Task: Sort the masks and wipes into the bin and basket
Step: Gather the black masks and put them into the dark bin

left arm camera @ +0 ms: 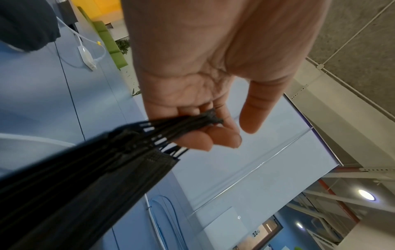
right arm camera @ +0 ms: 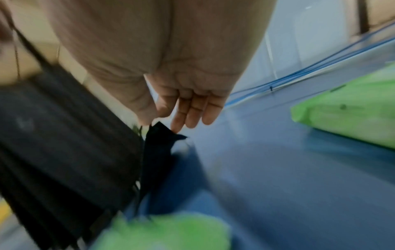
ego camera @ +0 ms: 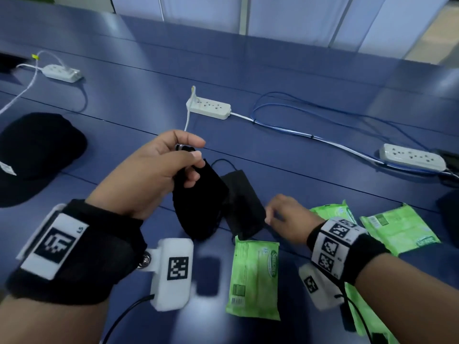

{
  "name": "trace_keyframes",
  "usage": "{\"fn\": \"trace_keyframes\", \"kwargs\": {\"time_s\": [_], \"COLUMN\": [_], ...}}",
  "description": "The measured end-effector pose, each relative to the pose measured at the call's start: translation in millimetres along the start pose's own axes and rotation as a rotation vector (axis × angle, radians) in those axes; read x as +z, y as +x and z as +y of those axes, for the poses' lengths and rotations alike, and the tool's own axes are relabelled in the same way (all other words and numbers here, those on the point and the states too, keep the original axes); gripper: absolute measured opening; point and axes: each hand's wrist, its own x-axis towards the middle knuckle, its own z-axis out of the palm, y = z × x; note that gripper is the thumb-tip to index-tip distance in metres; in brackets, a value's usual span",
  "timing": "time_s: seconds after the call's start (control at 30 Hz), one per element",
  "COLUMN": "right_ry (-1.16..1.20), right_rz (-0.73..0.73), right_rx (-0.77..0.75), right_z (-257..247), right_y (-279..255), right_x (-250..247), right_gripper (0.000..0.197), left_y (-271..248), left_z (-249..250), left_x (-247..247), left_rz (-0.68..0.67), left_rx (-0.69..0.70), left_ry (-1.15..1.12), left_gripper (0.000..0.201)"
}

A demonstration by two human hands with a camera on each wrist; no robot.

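My left hand point(ego camera: 188, 155) is raised above the blue table point(ego camera: 310, 175) and grips the ear loops point(left arm camera: 192, 121) of a bundle of black masks point(ego camera: 198, 207), which hangs below it. The same bundle fills the lower left of the left wrist view point(left arm camera: 85, 177). One more black mask point(ego camera: 244, 202) lies on the table just right of the bundle. My right hand point(ego camera: 269, 214) is at its right edge, and thumb and forefinger pinch its raised corner point(right arm camera: 158, 128). Several green wipe packs lie nearby: one in front point(ego camera: 253, 276), one at the right point(ego camera: 400, 229), one behind my right wrist point(ego camera: 332, 212).
Three white power strips point(ego camera: 208, 108) point(ego camera: 60, 73) point(ego camera: 412, 160) and a looped blue cable point(ego camera: 298, 112) lie across the far table. A black cap point(ego camera: 32, 152) sits at the left. A dark object point(ego camera: 449, 212) shows at the right edge. No bin or basket is in view.
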Motion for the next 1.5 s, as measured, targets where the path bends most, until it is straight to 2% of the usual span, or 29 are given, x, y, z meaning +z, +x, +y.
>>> {"fn": "trace_keyframes", "kwargs": {"time_s": [0.07,0.13,0.23,0.33,0.43,0.57,0.67,0.83,0.97,1.0,1.07,1.13,1.2,1.33,1.5], "right_ry": [0.172,0.227,0.253,0.319,0.402,0.451,0.493,0.510,0.689,0.750,0.805,0.722,0.697,0.710,0.630], "right_rz": [0.161,0.281,0.361,0.437,0.448,0.394,0.365,0.484,0.529,0.514,0.482,0.467,0.417,0.291,0.182], "right_rx": [-0.027,-0.101,-0.215,-0.267,-0.285,-0.327,-0.333,-0.280,-0.210,-0.192,-0.144,-0.112,-0.121,-0.069,0.097], "right_z": [-11.1,-26.9,-45.3,-55.3,-58.0,-59.3,-53.8,-35.4,-19.6,-16.1,-8.8,-6.2,-3.3,9.6,27.7], "right_y": [-11.2,-23.3,-41.7,-62.1,-81.6,-104.7,-117.0,-131.6,-136.2,-138.0,-143.4,-149.8,-153.4,-152.3,-147.4], "right_x": [-18.8,-40.7,-66.3,-86.4,-100.3,-107.4,-110.1,-108.9,-96.6,-93.5,-88.6,-86.1,-82.0,-65.3,-50.8], "right_gripper": [0.024,0.029,0.027,0.019,0.018,0.009,0.009,0.009,0.008,0.018,0.056,0.089,0.097,0.079,0.035], "left_y": [1.8,2.0,0.1,-1.3,-2.8,-8.0,-11.0,-18.8,-25.1,-26.5,-30.7,-34.2,-36.7,-40.2,-40.2], "left_z": [0.3,1.4,5.1,12.5,20.9,29.9,34.1,40.3,43.2,45.5,52.2,60.4,69.1,84.4,98.6], "left_x": [8.7,21.4,43.7,60.9,72.2,93.5,107.7,129.7,151.3,155.5,162.6,168.0,172.0,174.7,171.9], "left_rz": [0.013,-0.031,-0.145,-0.194,-0.258,-0.415,-0.518,-0.701,-0.739,-0.738,-0.761,-0.799,-0.828,-0.854,-0.781], "left_rx": [-0.025,-0.048,-0.077,-0.031,0.060,0.136,0.166,0.147,0.118,0.100,0.076,0.090,0.102,0.147,0.257], "left_ry": [0.001,0.019,0.038,0.099,0.178,0.257,0.272,0.310,0.224,0.193,0.173,0.192,0.196,0.190,0.212], "left_gripper": [0.020,0.019,0.014,0.010,0.028,0.054,0.055,0.055,0.061,0.058,0.055,0.052,0.050,0.042,0.047]}}
